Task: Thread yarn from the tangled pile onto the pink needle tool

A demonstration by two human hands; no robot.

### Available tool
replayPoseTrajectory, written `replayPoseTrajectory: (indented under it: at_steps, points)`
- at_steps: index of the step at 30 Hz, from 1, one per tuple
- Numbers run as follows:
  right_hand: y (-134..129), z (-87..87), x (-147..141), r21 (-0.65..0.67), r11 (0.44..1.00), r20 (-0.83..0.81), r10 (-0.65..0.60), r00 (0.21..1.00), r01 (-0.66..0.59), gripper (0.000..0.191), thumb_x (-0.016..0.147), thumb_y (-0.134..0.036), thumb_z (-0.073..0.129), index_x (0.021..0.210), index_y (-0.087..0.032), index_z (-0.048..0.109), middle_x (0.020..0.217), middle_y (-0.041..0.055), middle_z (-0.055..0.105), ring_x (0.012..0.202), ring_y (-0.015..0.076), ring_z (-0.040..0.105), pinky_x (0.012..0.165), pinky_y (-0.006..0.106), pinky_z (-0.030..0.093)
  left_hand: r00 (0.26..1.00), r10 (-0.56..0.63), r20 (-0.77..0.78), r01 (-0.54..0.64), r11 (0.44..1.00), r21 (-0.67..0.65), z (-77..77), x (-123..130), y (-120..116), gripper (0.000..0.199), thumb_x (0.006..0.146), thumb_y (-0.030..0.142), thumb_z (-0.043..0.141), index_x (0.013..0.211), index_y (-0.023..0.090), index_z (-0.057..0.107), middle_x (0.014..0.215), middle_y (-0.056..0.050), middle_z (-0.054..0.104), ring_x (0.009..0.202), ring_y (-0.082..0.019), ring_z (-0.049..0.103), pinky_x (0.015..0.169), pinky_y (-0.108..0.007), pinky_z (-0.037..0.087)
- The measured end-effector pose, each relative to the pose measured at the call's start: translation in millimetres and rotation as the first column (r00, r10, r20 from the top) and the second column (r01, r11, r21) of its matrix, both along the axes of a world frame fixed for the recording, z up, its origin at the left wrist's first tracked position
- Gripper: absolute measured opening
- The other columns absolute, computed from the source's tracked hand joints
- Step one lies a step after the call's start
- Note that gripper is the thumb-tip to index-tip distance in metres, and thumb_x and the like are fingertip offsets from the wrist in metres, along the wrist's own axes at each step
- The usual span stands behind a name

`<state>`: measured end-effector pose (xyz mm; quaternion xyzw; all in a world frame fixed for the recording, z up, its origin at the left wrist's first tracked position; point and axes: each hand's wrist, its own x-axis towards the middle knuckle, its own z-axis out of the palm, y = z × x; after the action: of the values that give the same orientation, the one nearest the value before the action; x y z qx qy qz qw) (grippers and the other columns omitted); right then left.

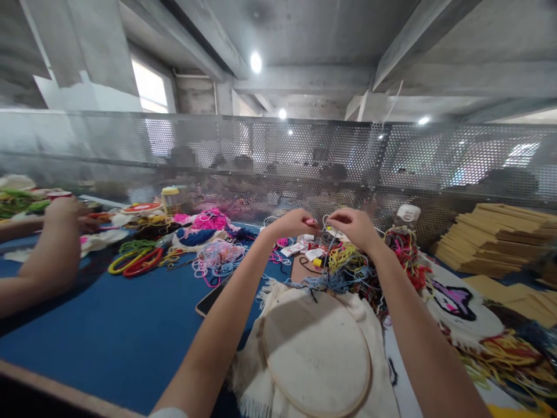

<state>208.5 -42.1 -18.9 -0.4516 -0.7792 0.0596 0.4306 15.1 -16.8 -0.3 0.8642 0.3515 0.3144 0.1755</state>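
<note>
Head view: right hand (355, 228) pinches what looks like a grey yarn strand (332, 242) beyond the embroidery hoop (317, 348); left hand (292, 224) has curled fingers, grip unclear. Tangled yarn (350, 261) just below could snag the strand — blue tabletop (113, 337) offers room leftward, past the phone (211, 299).

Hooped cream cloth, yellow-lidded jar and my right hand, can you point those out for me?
Hooped cream cloth (317, 354): head view, on the middle of the stretched fabric.
Yellow-lidded jar (171, 202): head view, on its side.
Right hand (353, 227): head view, on its back.
</note>
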Motion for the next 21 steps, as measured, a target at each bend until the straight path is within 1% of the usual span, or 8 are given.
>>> replayPoseTrajectory:
  at_steps: [3,7,9,11,13,14,18,21]
  points:
    - [-0.2,-0.7,0.4,-0.045,0.997,0.015,0.063,0.998,-0.063,0.020,0.074,-0.031,0.059,0.073,-0.016,0.071,0.073,0.0050,0.068,0.070,0.0179,0.061,0.065,0.028,0.046,0.995,-0.049,0.088,0.047,0.999,0.017,2.3,0.8,0.3,0.022,0.072,0.034,0.058,0.077,0.017,0.073,0.068,-0.001,0.061,0.063,-0.012,0.049,0.057,-0.021,0.035]
    - [-3.8,2.8,-1.5,-0.039,0.995,0.011,0.088,0.996,-0.088,0.018,0.072,-0.031,0.061,0.073,-0.016,0.071,0.073,0.0040,0.066,0.069,0.0166,0.060,0.065,0.027,0.045,0.987,0.102,0.125,-0.109,0.993,0.047,0.7,-0.5,3.7,0.018,0.070,0.026,0.059,0.063,0.014,0.070,0.058,-0.003,0.057,0.060,-0.014,0.048,0.054,-0.024,0.031]
    - [-4.8,4.7,-1.5,0.005,0.999,-0.004,0.053,0.999,-0.053,0.017,0.073,-0.030,0.060,0.072,-0.017,0.071,0.075,0.0047,0.065,0.072,0.0169,0.058,0.068,0.028,0.044,0.996,0.067,0.064,-0.069,0.997,0.032,1.0,-1.2,2.1,0.010,0.063,0.021,0.064,0.056,0.015,0.069,0.053,-0.001,0.055,0.059,-0.014,0.047,0.054,-0.024,0.031]
    - [-4.8,5.5,-0.9,0.029,0.999,-0.014,0.029,0.999,-0.028,0.016,0.073,-0.029,0.060,0.071,-0.017,0.070,0.076,0.0051,0.064,0.073,0.0173,0.057,0.069,0.029,0.043,0.999,-0.038,0.009,0.038,0.999,0.004,3.3,-1.2,-1.7,0.007,0.061,0.023,0.068,0.060,0.017,0.071,0.056,0.000,0.057,0.059,-0.013,0.048,0.054,-0.023,0.032]
    - [-4.8,5.6,-0.4,0.014,0.999,-0.007,0.049,0.999,-0.049,0.015,0.072,-0.029,0.061,0.070,-0.016,0.070,0.074,0.0046,0.063,0.071,0.0169,0.057,0.068,0.029,0.043,0.990,-0.141,0.020,0.141,0.990,-0.013,6.5,-1.1,-4.9,0.015,0.066,0.029,0.065,0.070,0.017,0.073,0.061,0.000,0.059,0.060,-0.011,0.047,0.055,-0.022,0.033]
    - [-5.0,5.6,-0.3,-0.002,0.998,0.001,0.070,0.998,-0.070,0.015,0.072,-0.029,0.061,0.069,-0.016,0.070,0.073,0.0041,0.062,0.070,0.0165,0.057,0.067,0.028,0.043,0.989,-0.141,0.052,0.141,0.990,-0.002,8.0,-1.2,-5.6,0.019,0.069,0.032,0.062,0.074,0.017,0.073,0.063,0.000,0.059,0.060,-0.011,0.047,0.056,-0.022,0.033]
    - [-6.3,7.1,-0.9,0.008,0.992,-0.024,0.127,0.992,-0.127,0.016,0.073,-0.030,0.061,0.070,-0.017,0.069,0.073,0.0029,0.062,0.071,0.0158,0.057,0.067,0.028,0.043,0.989,0.082,0.120,-0.088,0.995,0.051,10.0,-4.5,-3.5,0.023,0.072,0.030,0.056,0.066,0.014,0.070,0.057,-0.001,0.055,0.058,-0.012,0.044,0.055,-0.024,0.031]
    - [-6.6,8.4,-0.6,0.086,0.994,-0.087,0.082,0.993,-0.074,0.013,0.073,-0.028,0.062,0.068,-0.017,0.068,0.075,0.0032,0.060,0.073,0.0165,0.055,0.070,0.030,0.042,0.999,0.042,0.028,-0.042,0.999,0.016,10.6,-8.1,-4.1,0.016,0.065,0.028,0.062,0.060,0.016,0.069,0.051,0.001,0.051,0.055,-0.011,0.041,0.053,-0.025,0.030]
